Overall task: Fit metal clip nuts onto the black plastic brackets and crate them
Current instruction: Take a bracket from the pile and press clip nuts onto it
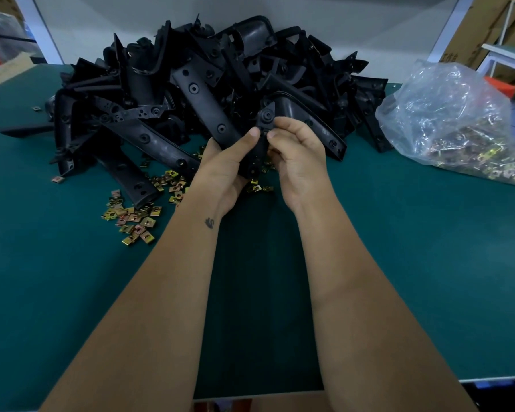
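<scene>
A black plastic bracket [264, 123] is held upright above the green table between both hands. My left hand [225, 171] grips its lower part, thumb along the front. My right hand [298, 153] has its fingers curled against the bracket's right edge; any clip nut under the fingertips is hidden. Behind lies a big heap of black brackets [197, 84]. Loose brass-coloured clip nuts [137, 218] are scattered on the table to the left of my left wrist and under the hands.
A clear plastic bag of clip nuts [458, 129] lies at the right of the green table [414, 263]. Cardboard boxes [470, 40] stand beyond the table at the far right. The table's near edge runs along the bottom.
</scene>
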{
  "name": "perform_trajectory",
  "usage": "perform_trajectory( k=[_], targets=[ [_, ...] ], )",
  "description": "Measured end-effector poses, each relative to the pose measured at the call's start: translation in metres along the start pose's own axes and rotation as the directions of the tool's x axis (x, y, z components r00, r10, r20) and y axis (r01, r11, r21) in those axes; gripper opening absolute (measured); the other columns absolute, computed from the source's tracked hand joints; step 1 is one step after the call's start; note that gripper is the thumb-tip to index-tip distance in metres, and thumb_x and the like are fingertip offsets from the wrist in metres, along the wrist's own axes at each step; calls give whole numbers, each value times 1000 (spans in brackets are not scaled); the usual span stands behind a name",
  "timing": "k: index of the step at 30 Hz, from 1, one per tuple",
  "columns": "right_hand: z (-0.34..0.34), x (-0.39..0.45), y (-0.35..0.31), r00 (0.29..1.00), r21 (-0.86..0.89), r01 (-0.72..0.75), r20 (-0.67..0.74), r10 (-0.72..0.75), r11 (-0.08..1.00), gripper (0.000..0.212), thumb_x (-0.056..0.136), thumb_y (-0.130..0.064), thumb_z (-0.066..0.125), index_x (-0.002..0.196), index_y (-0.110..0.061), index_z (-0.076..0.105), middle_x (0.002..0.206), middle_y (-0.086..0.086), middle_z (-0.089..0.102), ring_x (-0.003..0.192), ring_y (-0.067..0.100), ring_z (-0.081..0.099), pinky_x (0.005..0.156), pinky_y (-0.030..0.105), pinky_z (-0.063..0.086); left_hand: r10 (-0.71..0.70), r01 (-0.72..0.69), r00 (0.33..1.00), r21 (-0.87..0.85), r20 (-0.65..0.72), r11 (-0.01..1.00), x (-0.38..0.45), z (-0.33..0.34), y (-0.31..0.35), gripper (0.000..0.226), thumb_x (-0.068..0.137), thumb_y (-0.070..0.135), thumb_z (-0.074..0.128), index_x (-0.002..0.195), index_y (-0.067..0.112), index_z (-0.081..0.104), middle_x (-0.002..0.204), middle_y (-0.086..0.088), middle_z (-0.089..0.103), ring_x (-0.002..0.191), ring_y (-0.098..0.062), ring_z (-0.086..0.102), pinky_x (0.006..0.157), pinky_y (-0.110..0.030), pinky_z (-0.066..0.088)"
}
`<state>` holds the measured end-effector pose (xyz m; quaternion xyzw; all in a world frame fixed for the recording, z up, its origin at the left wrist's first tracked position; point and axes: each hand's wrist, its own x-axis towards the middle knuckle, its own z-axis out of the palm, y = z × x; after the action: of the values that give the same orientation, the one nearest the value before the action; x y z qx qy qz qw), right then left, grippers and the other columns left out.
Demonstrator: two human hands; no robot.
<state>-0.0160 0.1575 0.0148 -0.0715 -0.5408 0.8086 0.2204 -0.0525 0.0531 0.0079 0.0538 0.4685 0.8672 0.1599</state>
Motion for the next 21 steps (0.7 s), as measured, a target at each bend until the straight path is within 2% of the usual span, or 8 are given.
perform_trajectory(
  k=[4,12,16,21],
  targets=[
    [-1,0,1,999,18,15,33,-16,1000,21,87,8,61,96,-11,65,79,2,65,80,12,62,80,25,51,18,-19,999,31,33,999,-1,-2,2,42,92,10,67,132,6,54,120,-9,71,106,-20,70,95,-40,55],
    [0,-2,-1,999,36,2,40,-4,999,22,87,10,60,89,-11,62,70,-3,63,69,7,59,70,19,51,24,-27,998,60,52,998,-2,-4,4,43,93,10,67,133,5,53,122,-10,70,108,-20,69,96,-38,55],
    [6,-5,-2,999,89,-28,32,25,996,23,88,12,59,89,-11,55,66,-1,57,70,9,59,80,24,52,20,-25,999,100,50,995,-3,-3,2,44,92,11,68,132,4,52,120,-10,71,108,-20,69,95,-38,56],
    [8,-6,-3,999,95,-40,28,38,995,22,89,11,58,96,-9,55,80,8,57,89,20,58,100,38,48,12,-14,999,54,43,998,-3,-1,1,44,92,12,68,133,5,53,121,-10,70,109,-20,69,96,-40,55]
  ],
)
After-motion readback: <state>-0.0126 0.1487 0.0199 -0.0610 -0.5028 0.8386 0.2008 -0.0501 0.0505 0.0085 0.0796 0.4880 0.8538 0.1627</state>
